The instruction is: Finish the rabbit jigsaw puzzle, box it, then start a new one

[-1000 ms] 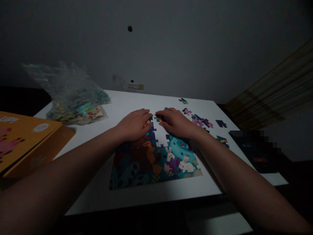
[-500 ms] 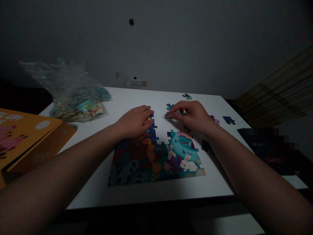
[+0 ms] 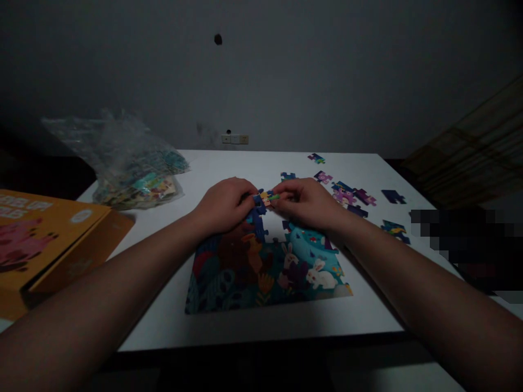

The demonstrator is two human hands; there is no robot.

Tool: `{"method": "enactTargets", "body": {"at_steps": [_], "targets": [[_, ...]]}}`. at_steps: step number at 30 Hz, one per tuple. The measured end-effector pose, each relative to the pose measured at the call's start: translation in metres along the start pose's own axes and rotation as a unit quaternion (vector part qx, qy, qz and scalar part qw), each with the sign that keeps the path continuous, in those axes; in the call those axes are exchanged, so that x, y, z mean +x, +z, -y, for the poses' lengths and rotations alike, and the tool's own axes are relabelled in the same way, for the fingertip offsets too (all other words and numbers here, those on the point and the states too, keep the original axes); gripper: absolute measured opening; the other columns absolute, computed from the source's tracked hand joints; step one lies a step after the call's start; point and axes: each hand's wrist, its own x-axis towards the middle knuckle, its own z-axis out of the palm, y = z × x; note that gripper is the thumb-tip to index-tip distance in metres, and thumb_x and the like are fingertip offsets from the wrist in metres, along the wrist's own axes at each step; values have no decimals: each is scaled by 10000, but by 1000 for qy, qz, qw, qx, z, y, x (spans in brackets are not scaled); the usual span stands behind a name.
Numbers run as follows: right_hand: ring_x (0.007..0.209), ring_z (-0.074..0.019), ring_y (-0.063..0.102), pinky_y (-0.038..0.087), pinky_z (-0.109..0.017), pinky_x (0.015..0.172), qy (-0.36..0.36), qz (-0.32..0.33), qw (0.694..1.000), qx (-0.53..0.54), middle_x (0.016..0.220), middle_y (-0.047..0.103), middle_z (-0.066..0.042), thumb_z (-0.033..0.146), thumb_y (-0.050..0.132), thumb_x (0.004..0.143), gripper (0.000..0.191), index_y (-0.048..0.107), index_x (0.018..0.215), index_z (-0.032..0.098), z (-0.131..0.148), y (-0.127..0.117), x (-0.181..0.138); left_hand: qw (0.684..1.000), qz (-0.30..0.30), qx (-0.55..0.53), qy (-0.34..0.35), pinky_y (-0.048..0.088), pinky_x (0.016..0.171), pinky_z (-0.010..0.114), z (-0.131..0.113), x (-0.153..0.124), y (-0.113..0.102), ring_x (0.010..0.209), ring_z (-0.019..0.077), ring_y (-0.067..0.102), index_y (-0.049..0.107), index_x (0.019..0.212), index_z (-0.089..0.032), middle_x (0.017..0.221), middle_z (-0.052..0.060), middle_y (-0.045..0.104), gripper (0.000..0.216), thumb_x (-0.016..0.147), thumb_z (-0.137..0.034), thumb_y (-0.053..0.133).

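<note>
Probably light and stiff, the piece (image 3: 267, 197) at the far side of the puzzle (image 3: 253, 272) suits an edge hold, the right hand (image 3: 308, 201) pinched closed on it, the left hand (image 3: 227, 201) curled alongside, hold unclear.

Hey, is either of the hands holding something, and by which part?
The right hand pinches a puzzle piece by its right edge; whether the left hand grips anything cannot be told.

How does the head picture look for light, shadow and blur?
Head view: dim overall, table brighter at its back than its near edge; head view: puzzle looks darker on its left; head view: box lettering soft, hard to read; head view: blocky pixels cover part of the right side.
</note>
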Motion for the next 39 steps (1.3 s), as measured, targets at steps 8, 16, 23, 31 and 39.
{"method": "enactTargets", "body": {"at_steps": [8,16,23,31,39], "targets": [[663,-183,614,418,-326,631,-5,18,996,-91,735,731,-32,423,723,954,260,854,894,207,5,-5,2,1000,6,4,-7,590,1017,472,-1,1,2,1151,314,774,824,1149,-222,1209,106,855,341,1026,-359,537],[652,-185,595,379,-338,626,1,20,989,-147,702,709,-34,432,691,969,295,822,834,205,4,-9,2,1000,14,1,-14,597,1063,490,0,1,5,1211,324,763,809,1207,-212,1277,114,837,356,1018,-331,531],[664,-192,612,424,-341,613,52,-34,988,-143,773,735,-46,372,753,944,260,854,1099,190,-2,-13,3,999,7,25,-39,568,1195,549,6,2,9,1378,361,692,762,1360,-174,1442,161,777,443,1005,-252,510],[704,-191,634,451,-350,647,38,-20,984,-171,836,787,-61,349,701,963,251,882,1046,197,0,-11,6,999,5,32,-19,570,1197,538,9,3,12,1366,338,681,773,1317,-197,1426,152,770,395,1029,-260,509],[628,-176,614,437,-332,607,62,17,988,-144,747,733,-23,356,740,924,232,850,1040,187,13,-11,-2,999,8,37,-14,562,1210,542,9,2,12,1378,340,668,763,1331,-185,1438,155,756,398,1040,-260,502]]}}
